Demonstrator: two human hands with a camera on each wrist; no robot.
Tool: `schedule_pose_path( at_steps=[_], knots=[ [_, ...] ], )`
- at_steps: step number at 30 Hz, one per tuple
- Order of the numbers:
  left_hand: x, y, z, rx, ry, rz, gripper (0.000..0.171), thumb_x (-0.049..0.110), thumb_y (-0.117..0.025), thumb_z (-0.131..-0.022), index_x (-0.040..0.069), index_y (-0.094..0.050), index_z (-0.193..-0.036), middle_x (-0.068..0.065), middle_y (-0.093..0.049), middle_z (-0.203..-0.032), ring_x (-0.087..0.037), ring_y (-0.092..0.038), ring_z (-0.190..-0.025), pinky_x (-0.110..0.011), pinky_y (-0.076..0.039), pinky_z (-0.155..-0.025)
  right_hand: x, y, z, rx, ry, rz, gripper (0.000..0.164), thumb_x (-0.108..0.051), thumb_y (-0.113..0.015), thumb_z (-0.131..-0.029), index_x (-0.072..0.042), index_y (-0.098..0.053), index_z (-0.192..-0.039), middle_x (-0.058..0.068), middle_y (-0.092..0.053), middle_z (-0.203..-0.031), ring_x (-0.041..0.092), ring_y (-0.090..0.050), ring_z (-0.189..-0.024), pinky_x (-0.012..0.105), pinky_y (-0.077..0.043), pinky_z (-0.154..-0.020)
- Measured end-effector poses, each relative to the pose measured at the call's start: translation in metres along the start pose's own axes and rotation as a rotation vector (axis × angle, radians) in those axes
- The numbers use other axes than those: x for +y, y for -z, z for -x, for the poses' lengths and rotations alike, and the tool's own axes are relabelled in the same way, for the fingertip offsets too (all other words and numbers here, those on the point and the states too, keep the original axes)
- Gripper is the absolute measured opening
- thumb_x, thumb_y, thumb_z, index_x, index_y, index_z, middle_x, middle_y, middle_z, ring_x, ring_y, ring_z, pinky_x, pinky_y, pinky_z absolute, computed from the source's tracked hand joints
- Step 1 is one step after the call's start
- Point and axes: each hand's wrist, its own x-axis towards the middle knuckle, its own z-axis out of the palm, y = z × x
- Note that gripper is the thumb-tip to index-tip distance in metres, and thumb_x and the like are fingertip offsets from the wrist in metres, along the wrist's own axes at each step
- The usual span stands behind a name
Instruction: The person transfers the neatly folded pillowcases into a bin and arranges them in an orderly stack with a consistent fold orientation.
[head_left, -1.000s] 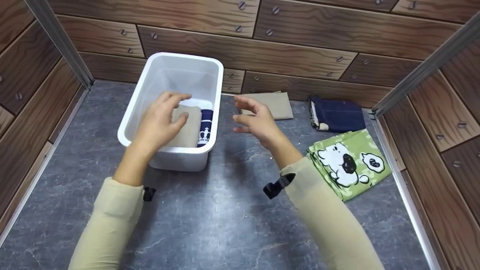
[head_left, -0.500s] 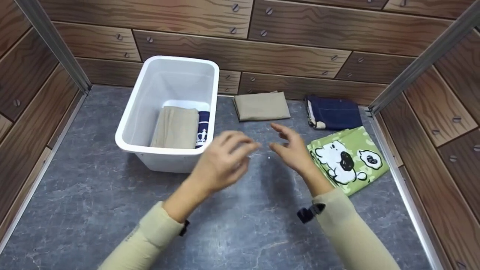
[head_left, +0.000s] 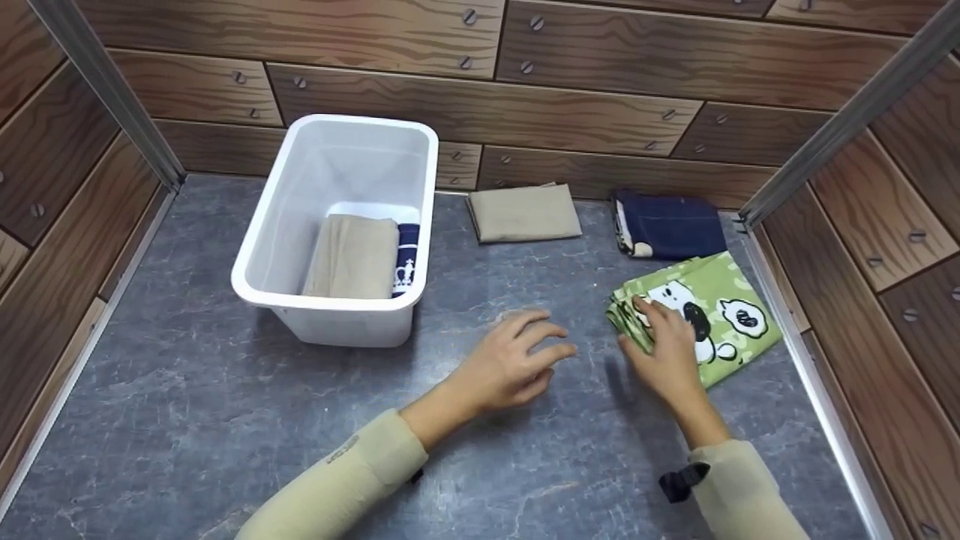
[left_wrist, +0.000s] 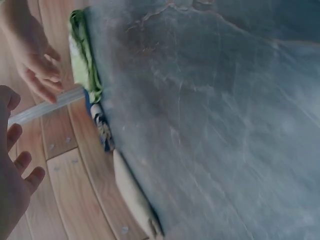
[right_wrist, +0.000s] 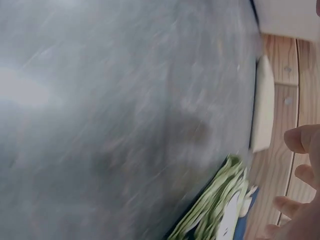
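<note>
My right hand [head_left: 667,356] hovers at the left part of a folded green cloth [head_left: 724,296] printed with a white cartoon dog, covering some of the print. In the right wrist view its fingers [right_wrist: 300,140] look loosely bent and apart from the cloth's layered edge [right_wrist: 212,200]. My left hand [head_left: 510,367] is over the grey floor, left of the green cloth, fingers spread and holding nothing. Behind the green cloth lies a folded navy cloth [head_left: 671,225]. A folded beige cloth [head_left: 525,214] lies by the back wall.
A white plastic bin [head_left: 352,322] stands at the left. Inside, a folded beige cloth [head_left: 360,255] sits beside a navy cloth [head_left: 406,259] with a white crown print. Wood-patterned walls [head_left: 600,120] enclose the floor [head_left: 187,397] at the back and both sides.
Both hands have moved right and nearer the body: the left from over the bin to the open floor, the right from near the beige cloth to over the green cloth. The cloths stay put.
</note>
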Motion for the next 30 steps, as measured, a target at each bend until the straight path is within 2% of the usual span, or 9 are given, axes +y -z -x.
schedule_pose_path(
  at_steps=[6, 9, 16, 23, 27, 30],
  knots=[
    [-0.005, -0.026, -0.014, -0.120, 0.032, 0.006, 0.043, 0.021, -0.068, -0.088, 0.018, -0.062, -0.131, -0.006, -0.058, -0.136, -0.033, -0.048, -0.133, -0.044, -0.037, -0.115, 0.017, 0.011, 0.012, -0.084, -0.154, 0.075, 0.067, -0.029, -0.069, -0.090, -0.010, -0.045, -0.149, 0.036, -0.027, -0.154, 0.065, -0.005, -0.141, 0.080, -0.002, -0.108],
    [-0.008, -0.036, -0.023, -0.189, 0.049, -0.016, 0.047, 0.024, -0.066, -0.090, 0.020, -0.059, -0.137, -0.006, -0.055, -0.141, -0.034, -0.045, -0.136, -0.046, -0.037, -0.115, 0.023, 0.013, 0.016, -0.122, -0.200, 0.118, 0.070, -0.037, -0.067, -0.092, -0.012, -0.040, -0.152, 0.034, -0.019, -0.158, 0.065, 0.002, -0.141, 0.083, 0.001, -0.105],
    [-0.008, -0.060, -0.038, -0.295, 0.075, -0.052, 0.056, 0.031, -0.065, -0.092, 0.022, -0.050, -0.146, -0.007, -0.046, -0.150, -0.038, -0.038, -0.141, -0.051, -0.038, -0.113, 0.034, 0.014, 0.025, -0.121, -0.226, 0.160, 0.072, -0.043, -0.067, -0.093, -0.013, -0.041, -0.152, 0.034, -0.017, -0.159, 0.064, 0.004, -0.141, 0.083, 0.006, -0.104],
    [-0.003, -0.082, -0.055, -0.485, 0.101, -0.094, 0.064, 0.040, -0.059, -0.097, 0.025, -0.036, -0.155, -0.009, -0.032, -0.161, -0.038, -0.026, -0.148, -0.052, -0.027, -0.119, 0.043, 0.010, 0.035, -0.126, -0.235, 0.213, 0.074, -0.048, -0.065, -0.093, -0.013, -0.040, -0.153, 0.035, -0.016, -0.158, 0.065, 0.002, -0.141, 0.082, 0.005, -0.105],
    [0.000, -0.094, -0.066, -0.561, 0.117, -0.103, 0.066, 0.044, -0.056, -0.098, 0.026, -0.032, -0.157, -0.008, -0.025, -0.164, -0.037, -0.022, -0.150, -0.051, -0.026, -0.120, 0.048, 0.010, 0.041, -0.134, -0.237, 0.209, 0.075, -0.048, -0.063, -0.094, -0.011, -0.038, -0.153, 0.037, -0.014, -0.158, 0.066, 0.002, -0.140, 0.082, 0.003, -0.106],
    [0.004, -0.102, -0.072, -0.613, 0.156, -0.092, 0.069, 0.048, -0.055, -0.098, 0.026, -0.029, -0.158, -0.009, -0.021, -0.165, -0.037, -0.020, -0.151, -0.050, -0.026, -0.120, 0.050, 0.011, 0.045, -0.124, -0.224, 0.202, 0.075, -0.047, -0.063, -0.094, -0.009, -0.038, -0.153, 0.038, -0.015, -0.157, 0.067, 0.002, -0.140, 0.080, 0.002, -0.108]
  ],
)
